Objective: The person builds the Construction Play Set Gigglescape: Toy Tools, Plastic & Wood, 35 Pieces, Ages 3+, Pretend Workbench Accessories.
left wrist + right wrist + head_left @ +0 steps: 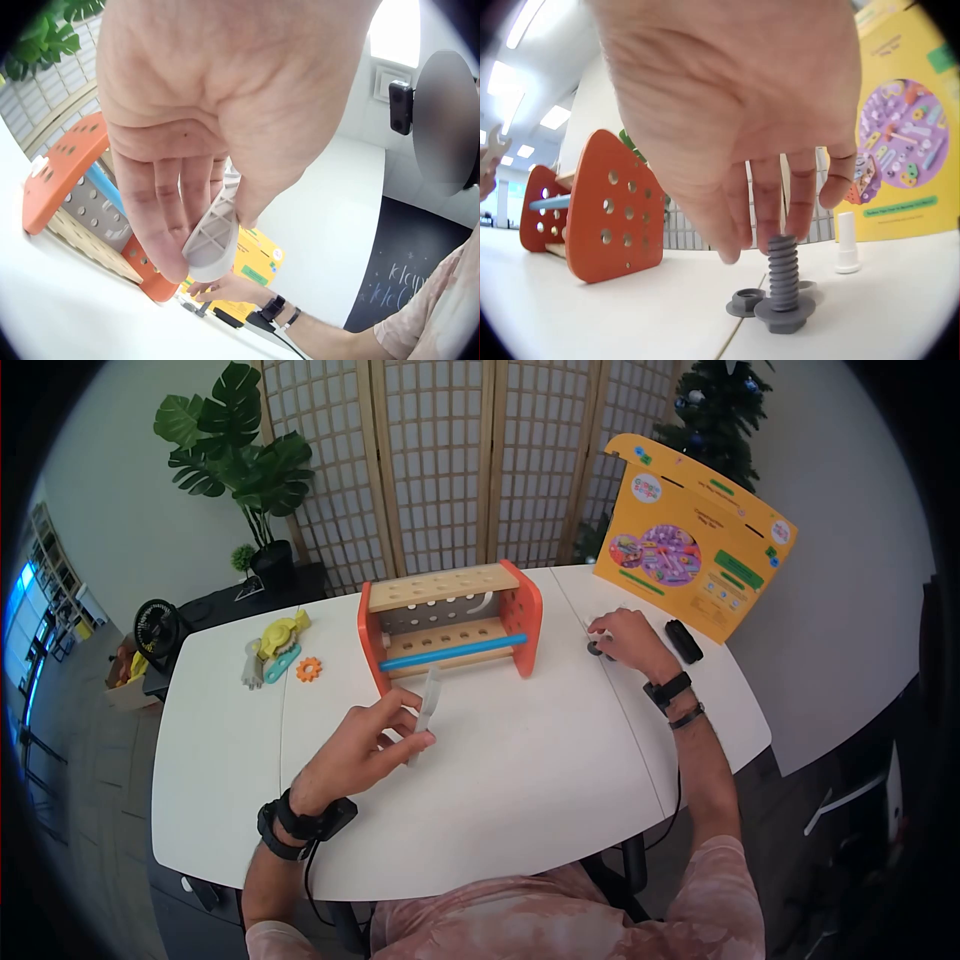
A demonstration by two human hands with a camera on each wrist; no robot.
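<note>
My left hand (362,748) pinches a light grey toy wrench (213,238) between thumb and fingers, above the table in front of the toy workbench (440,588). The wrench's open-ended jaw shows at the far left of the right wrist view. Over on the right, my right hand (633,638) reaches down with loosely bent fingers. A dark grey toy bolt (784,274) stands on its head there, thread upward, fingertips right by its top. Beside it lie a dark grey nut (745,302) and a white peg (847,244) standing upright.
Behind the right hand stands a yellow box (735,525), with a black case (684,642) close to the wrist. At the table's left are a yellow toy piece (283,632), a teal piece (282,664), a grey piece (252,668) and an orange gear (309,669).
</note>
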